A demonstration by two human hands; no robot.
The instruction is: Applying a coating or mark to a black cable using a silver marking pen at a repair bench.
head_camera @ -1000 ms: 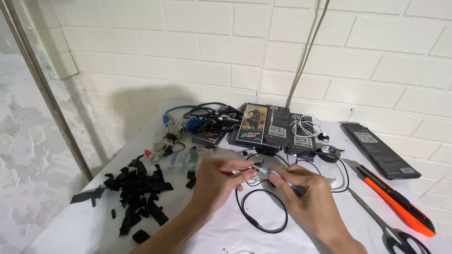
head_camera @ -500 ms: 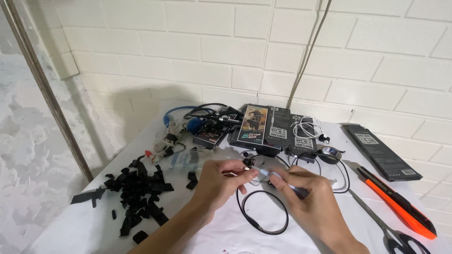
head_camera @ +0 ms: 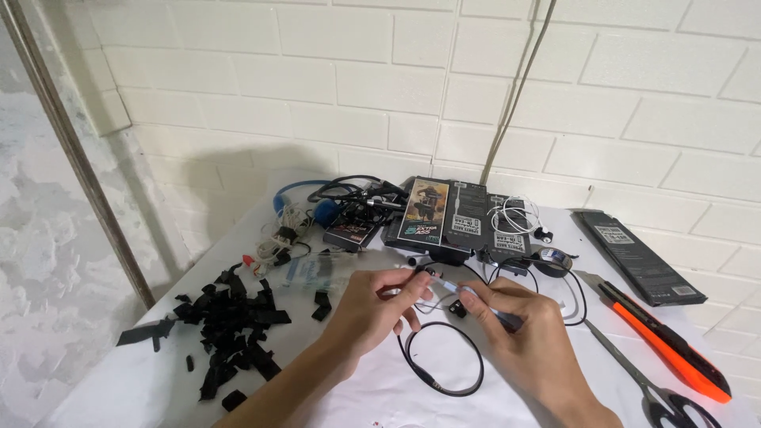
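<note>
My left hand pinches the end of a thin black earphone cable near its small earbud end. My right hand grips a slim silver pen-like tool whose tip points at the piece between my left fingers. The cable curls into a loop on the white table just below both hands. A small black part lies between the hands.
A heap of black tape scraps lies at the left. Flat black retail boxes, tangled cables and blue headphones line the brick wall. An orange utility knife and scissors lie at the right beside a long black package.
Both hands stay close together over the cable; the fingers shift slightly while the tool tip stays at the earbud end. The view has barely moved.
</note>
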